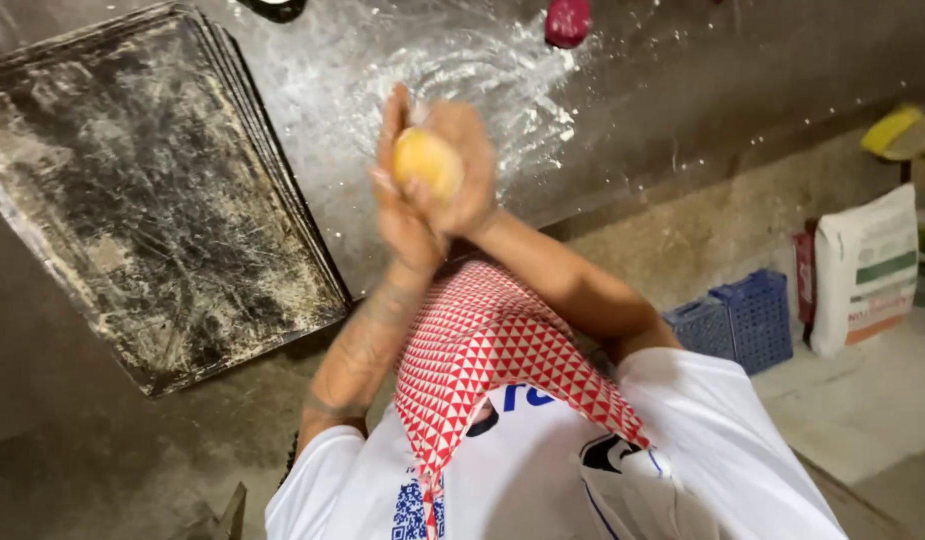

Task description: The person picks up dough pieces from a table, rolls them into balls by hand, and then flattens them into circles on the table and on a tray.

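Yellow dough ball (428, 160) is sitting pressed between both palms, left hand (401, 215) and right hand (470, 165) fingers clamping around it above the floured desk (623, 110), beside stacked baking trays (143, 190).

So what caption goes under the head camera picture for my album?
Left hand and right hand cup a yellow dough ball above a floury table, beside stacked baking trays.

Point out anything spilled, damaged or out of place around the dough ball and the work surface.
Flour is scattered loose across the dark work surface behind the dough ball, which both hands, left hand and right hand, cup. The stacked baking trays look heavily scratched, stained and sit askew to the counter edge. Nothing else stands out.
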